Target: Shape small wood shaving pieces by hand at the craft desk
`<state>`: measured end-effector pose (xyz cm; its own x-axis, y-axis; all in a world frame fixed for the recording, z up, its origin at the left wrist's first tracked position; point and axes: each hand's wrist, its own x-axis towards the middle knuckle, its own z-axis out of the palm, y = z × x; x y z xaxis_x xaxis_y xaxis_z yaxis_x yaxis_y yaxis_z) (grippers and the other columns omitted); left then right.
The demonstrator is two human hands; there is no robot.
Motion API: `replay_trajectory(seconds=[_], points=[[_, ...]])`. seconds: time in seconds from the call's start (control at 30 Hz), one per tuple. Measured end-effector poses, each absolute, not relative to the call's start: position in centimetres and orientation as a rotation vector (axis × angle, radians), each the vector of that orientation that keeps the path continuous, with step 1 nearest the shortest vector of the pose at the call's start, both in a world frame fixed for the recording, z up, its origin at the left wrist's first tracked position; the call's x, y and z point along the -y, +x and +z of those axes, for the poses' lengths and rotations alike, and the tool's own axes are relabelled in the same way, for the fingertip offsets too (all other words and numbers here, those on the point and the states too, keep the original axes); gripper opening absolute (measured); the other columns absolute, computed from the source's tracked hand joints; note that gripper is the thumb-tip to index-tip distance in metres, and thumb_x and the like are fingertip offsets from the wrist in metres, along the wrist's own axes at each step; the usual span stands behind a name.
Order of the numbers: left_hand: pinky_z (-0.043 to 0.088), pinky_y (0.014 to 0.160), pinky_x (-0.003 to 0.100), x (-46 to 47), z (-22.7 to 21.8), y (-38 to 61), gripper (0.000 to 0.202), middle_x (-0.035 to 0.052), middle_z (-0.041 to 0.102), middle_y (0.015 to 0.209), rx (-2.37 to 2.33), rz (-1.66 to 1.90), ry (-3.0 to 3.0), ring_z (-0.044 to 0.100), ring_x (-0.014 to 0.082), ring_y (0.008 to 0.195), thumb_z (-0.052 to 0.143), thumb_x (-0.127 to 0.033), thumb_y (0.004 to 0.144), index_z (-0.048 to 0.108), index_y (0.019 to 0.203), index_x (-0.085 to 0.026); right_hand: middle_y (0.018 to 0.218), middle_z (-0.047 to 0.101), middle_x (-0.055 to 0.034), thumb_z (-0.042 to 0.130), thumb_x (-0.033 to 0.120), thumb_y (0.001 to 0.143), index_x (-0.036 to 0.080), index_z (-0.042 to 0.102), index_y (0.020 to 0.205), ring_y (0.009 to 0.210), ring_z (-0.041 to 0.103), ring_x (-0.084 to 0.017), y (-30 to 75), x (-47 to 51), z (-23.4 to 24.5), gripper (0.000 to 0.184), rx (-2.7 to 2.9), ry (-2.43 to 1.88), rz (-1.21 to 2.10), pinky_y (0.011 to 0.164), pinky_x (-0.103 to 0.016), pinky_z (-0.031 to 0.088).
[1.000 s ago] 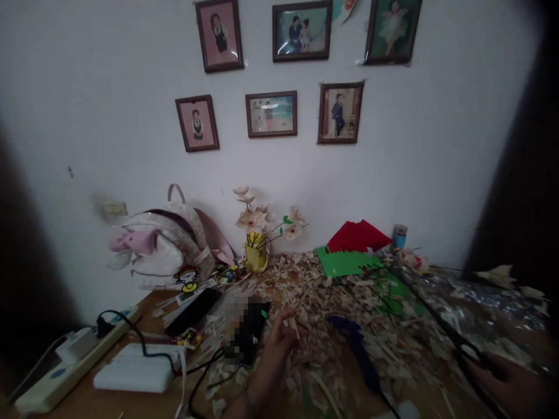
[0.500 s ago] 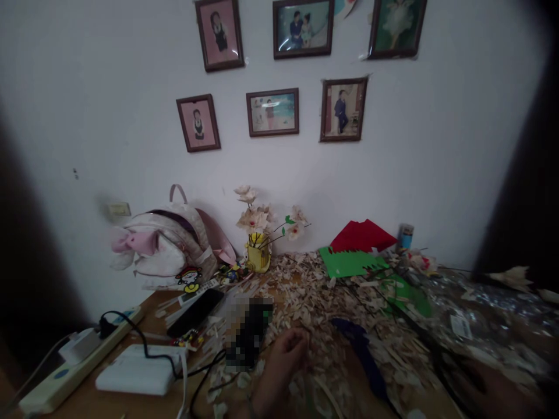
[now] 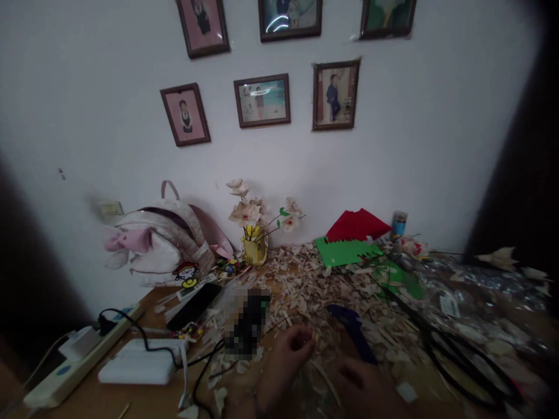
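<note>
My left hand (image 3: 289,354) is low in the middle, over the scrap-covered table, with thumb and fingertips pinched together. Whatever lies in the pinch is too small and dim to name. A thin dark stem (image 3: 279,323) passes close behind those fingers. To its right, my right hand (image 3: 364,385) is dark and slightly blurred, fingers curled in; what they hold, if anything, is hidden. Just beyond it lies a blue glue gun (image 3: 354,331), its lower end covered by that hand. Large black-handled scissors (image 3: 469,368) lie farther right, apart from both hands.
Cream scraps (image 3: 301,279) cover much of the table. Behind are a yellow vase (image 3: 255,250) of flowers, green sheet (image 3: 345,253), red sheet (image 3: 358,226) and backpack (image 3: 161,247). At left are a phone (image 3: 194,306), white power bank (image 3: 137,362) and power strip (image 3: 52,387); at right, plastic wrapping (image 3: 449,291).
My right hand has left the scissors and moved left, near my left hand. The scissors now lie on the table. My left hand stays pinched. The view has tilted down slightly.
</note>
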<state>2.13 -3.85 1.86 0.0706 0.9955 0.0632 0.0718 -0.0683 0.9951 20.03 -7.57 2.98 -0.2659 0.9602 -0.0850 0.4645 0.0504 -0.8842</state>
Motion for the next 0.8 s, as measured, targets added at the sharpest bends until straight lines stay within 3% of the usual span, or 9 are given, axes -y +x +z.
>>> replay_trajectory(seconds=[0.13,0.4,0.53,0.8], points=[[0.035,0.059,0.024,4.3,1.8,2.5,0.012,-0.0004,0.058,0.065,-1.099,1.132,1.342,0.049,0.0143,0.063,0.067,-0.025,0.063,0.062,0.068,-0.016,0.075,0.065,-0.0047,0.053,0.05,0.072,0.017,0.061,0.074,0.076,0.06,-0.023,17.6,4.7,2.3,0.034,1.682,-1.261,1.253,0.069,-0.03,0.044],[0.032,0.057,0.024,4.2,1.1,2.9,0.01,-0.0028,0.056,0.057,-1.102,1.026,1.089,0.047,0.012,0.056,0.067,-0.021,0.056,0.061,0.061,-0.015,0.068,0.058,-0.001,0.054,0.05,0.072,0.018,0.058,0.069,0.071,0.057,-0.019,18.3,3.9,0.2,0.033,1.595,-1.199,1.374,0.065,-0.027,0.041],[0.03,0.053,0.024,4.6,1.0,3.2,0.014,-0.0046,0.054,0.054,-1.089,0.966,0.953,0.044,0.0102,0.051,0.066,-0.023,0.054,0.06,0.064,-0.016,0.071,0.062,-0.0015,0.055,0.049,0.074,0.018,0.061,0.071,0.074,0.058,-0.02,19.0,4.0,-0.9,0.031,1.592,-1.219,1.398,0.069,-0.027,0.043],[0.034,0.059,0.025,5.2,0.8,3.1,0.013,-0.0024,0.061,0.059,-0.982,0.916,0.852,0.05,0.0115,0.056,0.066,-0.018,0.055,0.061,0.066,-0.014,0.079,0.068,-0.0026,0.052,0.053,0.077,0.019,0.067,0.082,0.084,0.061,-0.022,19.8,4.6,-1.7,0.038,1.61,-1.263,1.491,0.077,-0.028,0.043]])
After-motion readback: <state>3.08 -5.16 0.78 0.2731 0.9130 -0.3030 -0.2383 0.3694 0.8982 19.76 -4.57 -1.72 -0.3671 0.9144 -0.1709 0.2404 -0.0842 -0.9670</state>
